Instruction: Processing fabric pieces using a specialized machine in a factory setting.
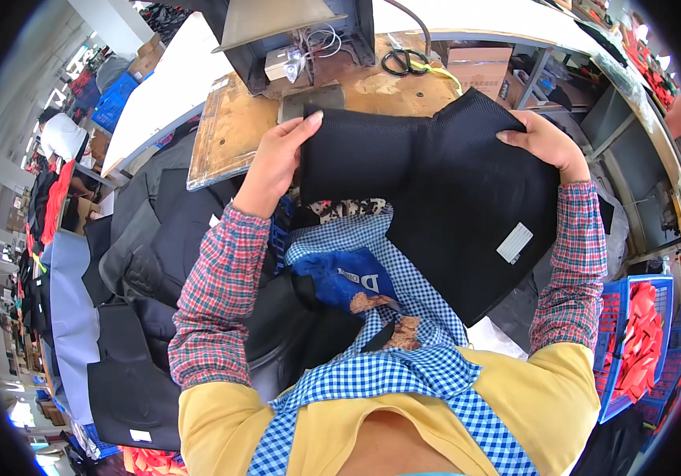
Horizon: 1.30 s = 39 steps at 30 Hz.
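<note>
A black padded fabric panel (pixel 467 186) with a small white label (pixel 514 243) is spread between my hands, its lower part hanging over my lap. My left hand (pixel 281 155) pinches the panel's upper left corner between thumb and fingers. On the other side, my right hand (pixel 545 143) grips the upper right edge, thumb in front. Just beyond the panel stands a machine (pixel 277 40) with a dark housing and a small metal plate (pixel 313 101) on the worn wooden tabletop (pixel 233 131).
Black scissors (pixel 405 62) lie on the wood behind the panel. Black fabric pieces (pixel 130 381) pile up at my left. A blue basket (pixel 666 317) of red pieces (pixel 640 341) stands at right. A cardboard box (pixel 477 67) sits beyond the tabletop. Another person (pixel 64 136) is far left.
</note>
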Motion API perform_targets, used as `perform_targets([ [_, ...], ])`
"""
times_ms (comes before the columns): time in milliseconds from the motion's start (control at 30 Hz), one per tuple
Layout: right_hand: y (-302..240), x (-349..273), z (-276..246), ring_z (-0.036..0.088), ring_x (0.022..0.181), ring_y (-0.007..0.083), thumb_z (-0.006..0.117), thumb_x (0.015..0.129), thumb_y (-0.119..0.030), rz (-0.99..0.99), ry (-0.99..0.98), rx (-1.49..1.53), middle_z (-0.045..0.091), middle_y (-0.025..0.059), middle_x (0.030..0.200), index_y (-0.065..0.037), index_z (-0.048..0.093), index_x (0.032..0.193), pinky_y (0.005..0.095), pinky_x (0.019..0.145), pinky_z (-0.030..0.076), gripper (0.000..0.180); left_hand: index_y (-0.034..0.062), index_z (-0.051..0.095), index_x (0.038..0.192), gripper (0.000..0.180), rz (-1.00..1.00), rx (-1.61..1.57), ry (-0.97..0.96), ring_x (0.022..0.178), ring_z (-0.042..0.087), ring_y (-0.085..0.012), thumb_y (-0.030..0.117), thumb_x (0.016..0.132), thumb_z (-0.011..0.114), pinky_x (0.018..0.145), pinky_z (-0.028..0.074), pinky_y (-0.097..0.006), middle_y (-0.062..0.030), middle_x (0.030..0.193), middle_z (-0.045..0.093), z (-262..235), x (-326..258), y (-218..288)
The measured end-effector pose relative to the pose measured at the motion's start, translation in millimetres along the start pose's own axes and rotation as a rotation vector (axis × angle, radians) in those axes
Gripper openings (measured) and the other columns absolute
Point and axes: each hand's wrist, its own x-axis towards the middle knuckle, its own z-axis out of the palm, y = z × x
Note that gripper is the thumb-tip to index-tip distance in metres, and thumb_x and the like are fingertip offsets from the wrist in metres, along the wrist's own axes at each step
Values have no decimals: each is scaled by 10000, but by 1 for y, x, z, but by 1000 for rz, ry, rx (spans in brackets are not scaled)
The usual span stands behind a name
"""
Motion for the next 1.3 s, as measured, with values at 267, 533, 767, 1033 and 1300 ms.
perform_targets([
  [267, 7, 14, -14, 593, 877, 97, 591, 930, -94, -7, 38, -103, 670, 10, 962, 34, 606, 1126, 250, 843, 475, 234, -51, 651, 1037, 295, 90, -198, 155, 861, 662, -157, 189, 876, 714, 774, 529, -257, -94, 994, 687, 12, 37, -14],
  [533, -18, 33, -19, 618, 912, 149, 600, 927, -125, 3, 78, -322, 677, 72, 1011, 14, 581, 1211, 284, 850, 484, 317, -58, 666, 995, 280, 189, -276, 319, 837, 664, -185, 151, 832, 757, 766, 536, -281, -111, 961, 694, 9, 67, -15],
  [767, -7, 51, -23, 621, 971, 199, 611, 916, -129, -10, 42, -383, 666, 101, 1086, 8, 552, 1250, 302, 889, 477, 366, -71, 674, 1010, 276, 240, -261, 361, 865, 661, -177, 119, 826, 754, 780, 528, -273, -116, 981, 694, -1, 76, -15],
  [1033, -5, 53, -20, 619, 976, 206, 604, 927, -136, -22, 47, -395, 666, 102, 1077, 8, 562, 1234, 307, 899, 474, 342, -75, 673, 1009, 278, 264, -234, 362, 862, 659, -171, 118, 827, 755, 773, 526, -265, -116, 981, 693, -2, 74, -12],
  [1300, -6, 51, -17, 628, 929, 200, 608, 929, -150, -18, 75, -392, 676, 98, 1037, 13, 587, 1187, 310, 863, 489, 306, -73, 673, 993, 261, 260, -234, 371, 848, 658, -173, 113, 829, 753, 757, 528, -267, -116, 969, 693, -3, 74, -10],
])
